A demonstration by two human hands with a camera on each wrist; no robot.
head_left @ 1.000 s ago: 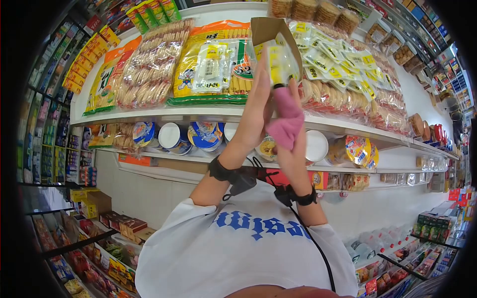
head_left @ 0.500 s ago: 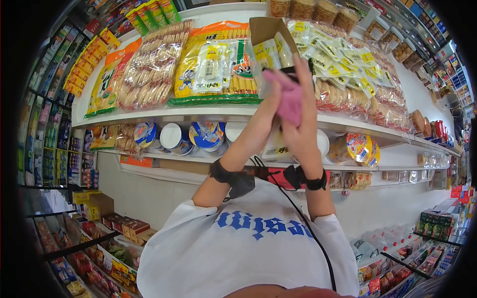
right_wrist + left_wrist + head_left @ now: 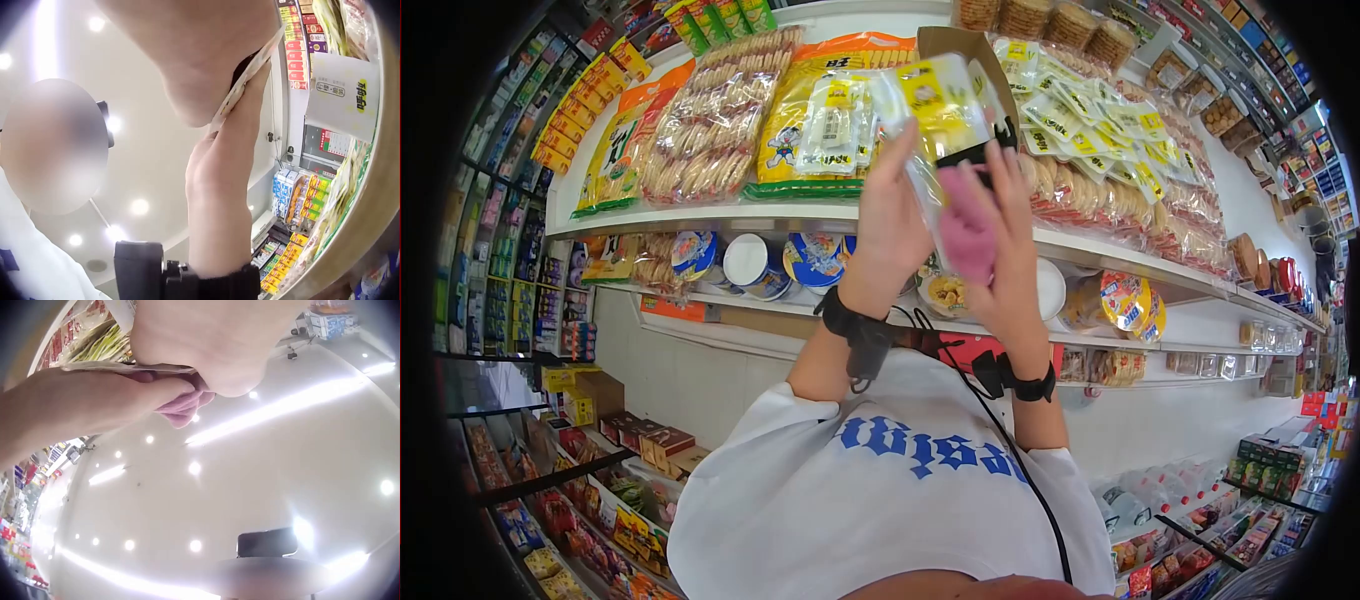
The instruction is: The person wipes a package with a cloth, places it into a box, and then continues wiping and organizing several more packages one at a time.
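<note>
My left hand holds a flat yellow-and-white snack packet by its left edge in the head view. A black band runs across the packet's lower part. In my right hand is a crumpled pink cloth, held against the packet. The cloth pokes out past the thumb in the left wrist view. Seen edge-on in the right wrist view, the packet lies between both hands. Behind it stands an open cardboard box, with similar packets inside, partly hidden by the held one.
Similar packets lie heaped on bagged crackers at the right of the white shelf. At left are large snack bags, and two packets rest on a yellow bag. Instant noodle tubs line the shelf below.
The packet has turned and risen, so its yellow face now shows broadly above my hands. My left hand has shifted left; the pink cloth stays in my right hand.
</note>
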